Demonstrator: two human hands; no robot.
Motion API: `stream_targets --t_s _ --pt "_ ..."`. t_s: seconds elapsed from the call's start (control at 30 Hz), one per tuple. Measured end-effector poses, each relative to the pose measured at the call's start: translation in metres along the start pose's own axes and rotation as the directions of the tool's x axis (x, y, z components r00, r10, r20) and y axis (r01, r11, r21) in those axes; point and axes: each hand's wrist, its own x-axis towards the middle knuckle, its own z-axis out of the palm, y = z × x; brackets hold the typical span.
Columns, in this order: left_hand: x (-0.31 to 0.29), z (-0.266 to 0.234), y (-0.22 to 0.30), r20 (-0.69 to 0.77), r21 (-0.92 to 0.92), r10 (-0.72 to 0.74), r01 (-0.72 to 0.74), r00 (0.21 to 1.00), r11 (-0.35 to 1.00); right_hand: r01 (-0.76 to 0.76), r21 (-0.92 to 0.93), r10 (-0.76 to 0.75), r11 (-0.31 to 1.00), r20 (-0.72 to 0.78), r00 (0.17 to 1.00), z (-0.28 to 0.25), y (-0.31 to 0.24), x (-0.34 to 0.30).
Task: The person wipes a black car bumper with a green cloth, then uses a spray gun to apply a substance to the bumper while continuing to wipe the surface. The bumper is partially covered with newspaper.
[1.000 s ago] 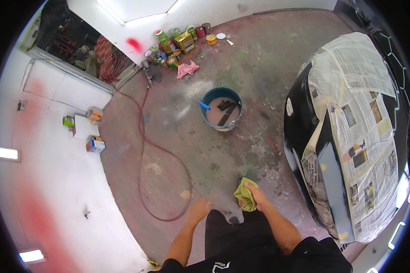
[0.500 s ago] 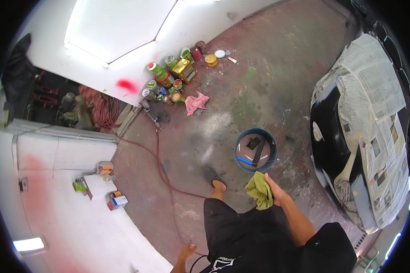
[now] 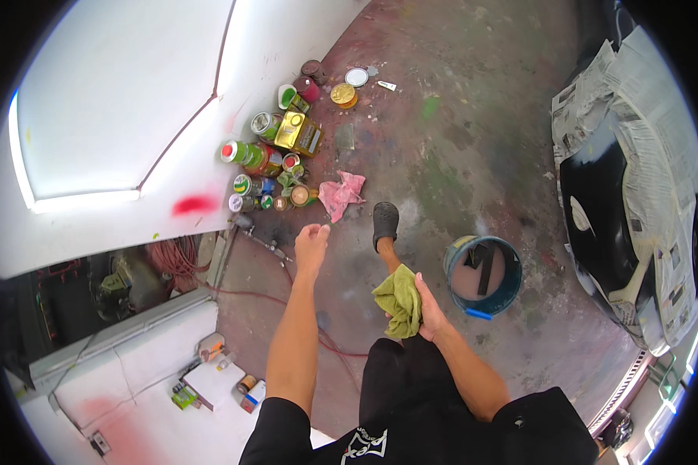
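Observation:
My right hand (image 3: 433,310) is closed on a crumpled olive-green cloth (image 3: 399,302) in front of my legs. My left hand (image 3: 311,246) stretches forward over the floor, its fingers loosely bent and apart, with nothing seen in them. Just beyond it lies a crumpled pink cloth (image 3: 340,195). To its left, a metal spray gun (image 3: 270,248) rests near a red hose (image 3: 256,295). On my right stands a round bucket (image 3: 512,301) of cloudy water with dark flat pieces in it and a blue strip (image 3: 478,314) at its rim.
Several paint cans and bottles, among them a gold tin (image 3: 298,133), crowd the foot of the white wall (image 3: 151,221). A car part masked with newspaper (image 3: 667,178) stands at the right. Small containers sit around a white box (image 3: 213,380) at the lower left.
My left hand has come up from the lower edge toward the pink cloth. The view has shifted and my foot has moved forward. The green cloth stays in my right hand.

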Motion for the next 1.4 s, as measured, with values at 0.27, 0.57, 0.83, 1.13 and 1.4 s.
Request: stream_targets --t_s 0.27,0.57,0.83,1.13,1.4 --pt "0.321 0.146 -0.032 0.070 0.148 0.023 -0.033 0.997 0.988 0.041 0.093 -0.014 0.995 -0.282 0.959 -0.004 -0.065 0.244" --pt "0.556 0.273 -0.107 -0.088 0.337 -0.090 0.115 0.992 0.934 -0.199 -0.029 0.137 0.980 -0.626 0.768 0.006 -0.145 0.354" --pt "0.658 0.333 -0.142 -0.180 0.377 -0.164 0.222 0.970 0.899 -0.157 0.088 0.175 0.984 -0.676 0.716 0.004 -0.200 0.387" --pt "0.672 0.300 -0.124 0.162 0.287 -0.424 0.369 0.891 0.884 -0.191 0.132 0.230 0.973 -0.661 0.714 0.015 -0.189 0.376" --pt "0.384 0.232 -0.115 0.077 -0.420 -0.311 0.314 0.947 0.851 -0.449 -0.316 0.213 0.836 -0.566 0.796 0.006 -0.097 0.318"
